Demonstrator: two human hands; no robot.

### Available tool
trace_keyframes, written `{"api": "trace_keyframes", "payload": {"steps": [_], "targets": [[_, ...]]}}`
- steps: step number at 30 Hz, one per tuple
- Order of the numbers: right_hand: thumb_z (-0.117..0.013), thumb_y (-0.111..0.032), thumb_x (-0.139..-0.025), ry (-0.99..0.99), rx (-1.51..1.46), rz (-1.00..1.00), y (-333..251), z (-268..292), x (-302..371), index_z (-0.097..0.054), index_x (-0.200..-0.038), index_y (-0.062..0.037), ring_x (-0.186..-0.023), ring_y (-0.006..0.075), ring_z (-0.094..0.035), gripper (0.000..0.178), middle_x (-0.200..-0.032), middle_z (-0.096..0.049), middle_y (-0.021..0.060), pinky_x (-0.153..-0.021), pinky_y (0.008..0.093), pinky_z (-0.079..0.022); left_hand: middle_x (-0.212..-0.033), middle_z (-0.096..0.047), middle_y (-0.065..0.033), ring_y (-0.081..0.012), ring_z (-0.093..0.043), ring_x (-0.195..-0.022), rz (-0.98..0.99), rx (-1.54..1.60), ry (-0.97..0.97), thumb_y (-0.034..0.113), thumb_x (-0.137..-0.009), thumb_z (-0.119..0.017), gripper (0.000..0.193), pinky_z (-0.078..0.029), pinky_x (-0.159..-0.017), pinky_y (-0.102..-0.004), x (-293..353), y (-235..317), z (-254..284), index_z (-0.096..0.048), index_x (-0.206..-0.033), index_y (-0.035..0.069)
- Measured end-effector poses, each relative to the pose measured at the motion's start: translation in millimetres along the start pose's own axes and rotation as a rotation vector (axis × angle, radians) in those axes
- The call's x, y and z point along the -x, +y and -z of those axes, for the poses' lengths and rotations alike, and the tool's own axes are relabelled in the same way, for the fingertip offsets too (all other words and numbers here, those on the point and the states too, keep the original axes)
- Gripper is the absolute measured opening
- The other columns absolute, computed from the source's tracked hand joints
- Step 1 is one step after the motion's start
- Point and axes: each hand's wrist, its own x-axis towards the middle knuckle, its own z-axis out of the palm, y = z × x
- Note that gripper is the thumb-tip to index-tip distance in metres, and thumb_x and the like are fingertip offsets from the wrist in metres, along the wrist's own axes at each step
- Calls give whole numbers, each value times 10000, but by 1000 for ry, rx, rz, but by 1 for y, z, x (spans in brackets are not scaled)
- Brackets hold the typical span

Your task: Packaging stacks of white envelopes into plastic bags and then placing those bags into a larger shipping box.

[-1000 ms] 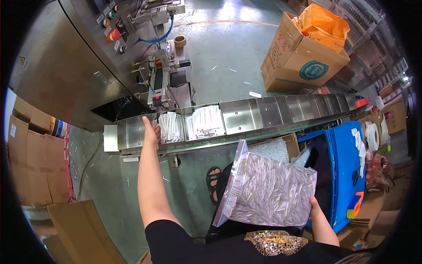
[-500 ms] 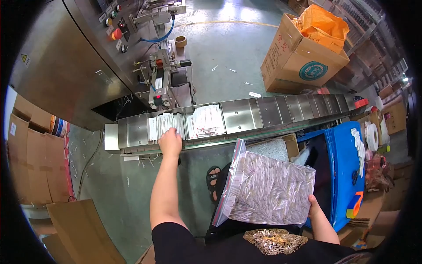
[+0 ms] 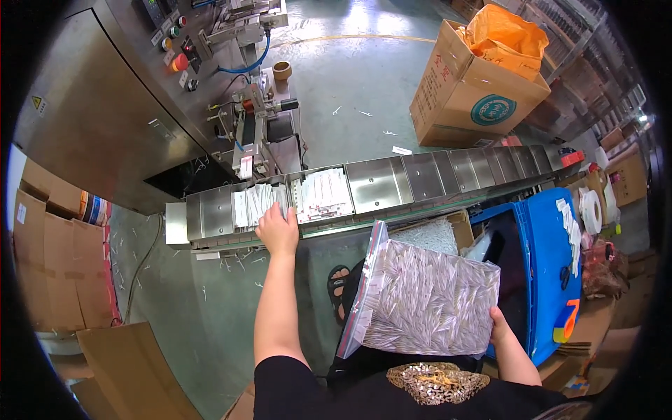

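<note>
My left hand (image 3: 279, 232) rests at the front edge of a steel conveyor compartment, fingers spread and nothing visible between them. Its fingertips are beside the slim white packets (image 3: 253, 203) standing loosely in that compartment. To the right, a neighbouring compartment holds another pile of white packets (image 3: 325, 194), some with reddish marks. My right hand (image 3: 499, 327) grips the right edge of a large clear zip bag (image 3: 434, 299), thumb on its face. The bag is packed with thin, pale, pointed pieces, and its zip edge is on the left.
A compartmented steel conveyor (image 3: 381, 187) runs across, beside a machine cabinet (image 3: 105, 112). Behind it stands a carton (image 3: 455, 91) with an orange sack (image 3: 507, 38). On the right, a blue bin (image 3: 549, 294) carries scissors (image 3: 565, 278) and tape (image 3: 567, 320). Small white picks (image 3: 337, 110) litter the floor.
My left hand has shifted slightly right and back toward me, its fingers now more spread. The packets below it lean differently. My right hand and the bag have hardly moved.
</note>
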Motion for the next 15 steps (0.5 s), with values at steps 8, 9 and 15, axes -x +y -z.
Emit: {"api": "trace_keyframes", "payload": {"steps": [8, 9, 15], "targets": [[-707, -571, -597, 10, 17, 44, -1, -3, 2, -400, -1275, -27, -1057, 269, -541, 921, -1170, -547, 122, -924, 418, -427, -1096, -559, -139, -309, -524, -994, -296, 121, -255, 152, -776, -570, 344, -406, -828, -418, -6, 31, -15, -539, -1107, 64], [-706, -567, -600, -5, 17, 48, -2, -6, 1, -398, -1275, -25, -1054, 269, -543, 919, -1168, -548, 123, -920, 417, -431, -1138, -536, -168, -328, -511, -1033, -230, 229, -203, 131, -782, -546, 356, -400, -867, -423, -5, 31, -30, -521, -1127, 46], [-713, -557, -597, -26, -12, 56, -5, -14, 2, -406, -1267, -28, -1046, 271, -549, 907, -1161, -552, 124, -905, 421, -445, -1366, -285, -281, -414, -401, -1183, 288, 189, -569, 299, -809, -510, 530, -369, -968, -437, -37, 64, -40, -443, -1233, -12]]}}
